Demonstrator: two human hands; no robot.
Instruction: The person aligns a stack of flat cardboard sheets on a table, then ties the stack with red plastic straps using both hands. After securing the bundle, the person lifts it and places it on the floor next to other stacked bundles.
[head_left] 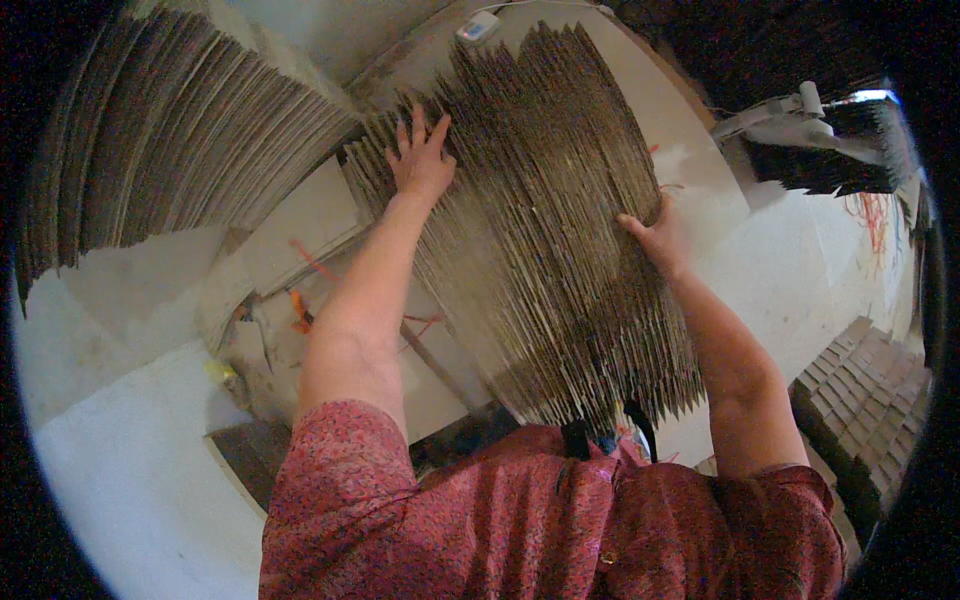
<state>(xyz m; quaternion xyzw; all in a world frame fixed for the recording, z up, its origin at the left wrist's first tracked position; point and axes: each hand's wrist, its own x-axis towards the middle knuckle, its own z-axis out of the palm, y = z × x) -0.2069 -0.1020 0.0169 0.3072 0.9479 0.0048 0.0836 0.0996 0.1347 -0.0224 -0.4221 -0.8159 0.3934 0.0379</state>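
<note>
A thick bundle of grey-brown cardboard sheets point(545, 215) lies before me on a pale table point(715, 235), with many thin edges facing up. My left hand point(424, 165) rests on its upper left part, fingers spread and stretched out. At the bundle's right side is my right hand point(660, 240). Its thumb hooks over the sheet edges, and the other fingers reach down along the side, mostly hidden. The bundle's near end comes close to my body.
Another tall stack of cardboard point(190, 140) rises at the far left. A small white device point(478, 28) with a cable lies behind the bundle. Dark stacks and a grey metal arm point(775, 120) stand far right. More stacked brown pieces point(865, 400) sit at the lower right.
</note>
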